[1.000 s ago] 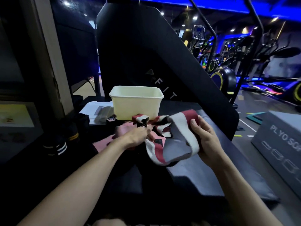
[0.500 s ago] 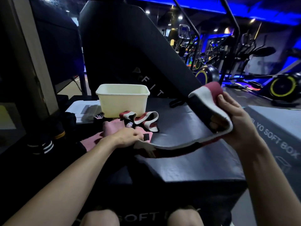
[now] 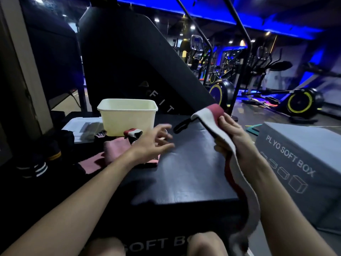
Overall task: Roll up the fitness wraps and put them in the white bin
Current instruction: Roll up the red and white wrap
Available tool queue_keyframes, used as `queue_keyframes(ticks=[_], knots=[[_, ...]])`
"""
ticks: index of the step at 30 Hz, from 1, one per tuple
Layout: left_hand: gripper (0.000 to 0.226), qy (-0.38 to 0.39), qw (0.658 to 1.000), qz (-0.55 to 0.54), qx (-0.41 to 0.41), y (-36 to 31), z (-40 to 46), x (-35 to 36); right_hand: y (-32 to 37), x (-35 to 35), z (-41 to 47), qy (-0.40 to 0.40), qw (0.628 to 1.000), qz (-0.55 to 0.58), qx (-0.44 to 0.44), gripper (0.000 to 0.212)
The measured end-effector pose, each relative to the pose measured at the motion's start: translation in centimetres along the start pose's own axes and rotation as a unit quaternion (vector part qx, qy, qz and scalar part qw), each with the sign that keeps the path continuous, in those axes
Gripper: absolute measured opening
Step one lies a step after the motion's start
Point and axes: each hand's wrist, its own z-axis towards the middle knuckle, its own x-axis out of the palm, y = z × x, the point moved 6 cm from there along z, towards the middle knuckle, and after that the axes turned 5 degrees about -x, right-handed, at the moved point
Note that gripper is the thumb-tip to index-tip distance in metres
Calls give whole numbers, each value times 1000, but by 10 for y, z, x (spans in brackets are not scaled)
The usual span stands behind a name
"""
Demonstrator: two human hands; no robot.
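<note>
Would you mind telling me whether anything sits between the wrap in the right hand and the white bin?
Nothing visible blocks it. The wrap hangs from the right hand; the bin stands open-topped beyond bare box top.

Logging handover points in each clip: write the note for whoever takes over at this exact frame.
Right hand grips the red and white wrap near its top; the rest hangs unrolled off the black box edge.
Left hand open above the box, holding nothing.
White bin stands behind; its inside is not visible.
Second striped wrap and a pink cloth lie in front of the bin.
Done: nothing visibly rolled.
Left: roll the held wrap, bin it, then the rest.
</note>
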Motion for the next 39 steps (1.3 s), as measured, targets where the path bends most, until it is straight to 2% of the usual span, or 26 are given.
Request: queue_keyframes(ticks=[2,3,7,9,12,16,19,21,24,27,30,34,36,39], knots=[[68,16,996,-86,35,-35,2,8,-5,8,1,24,1000,-9,8,27],[65,15,991,-119,53,-48,2,10,-5,14,-1,42,999,-8,11,23],[17,-94,977,-178,70,-68,2,-3,-3,25,2,78,996,-5,32,20],[8,-137,970,-188,66,-67,3,-13,-2,28,6,73,997,-1,35,21],[8,-187,969,-140,78,-76,6,-32,-7,30,17,68,997,-30,38,20],[11,-223,969,-33,105,-101,17,-54,-18,35,33,73,986,-150,0,28],[11,-226,958,108,140,-125,29,-60,-23,44,38,128,959,-248,-42,38],[15,-219,943,183,170,-139,39,-57,-27,54,35,181,939,-290,-44,27],[17,-186,938,225,184,-142,54,-46,-37,62,37,221,937,-271,4,19],[17,-178,947,203,175,-131,65,-39,-43,52,51,149,964,-220,28,22],[20,-178,969,93,146,-113,72,-40,-44,37,65,97,984,-148,23,21],[51,-166,984,6,71,-68,74,-35,-55,20,85,88,993,-71,37,31],[54,-165,986,-35,-13,-34,69,-26,-65,12,97,78,994,-48,51,34],[52,-80,971,-167,-152,14,56,13,-85,2,113,49,996,-43,66,35]])
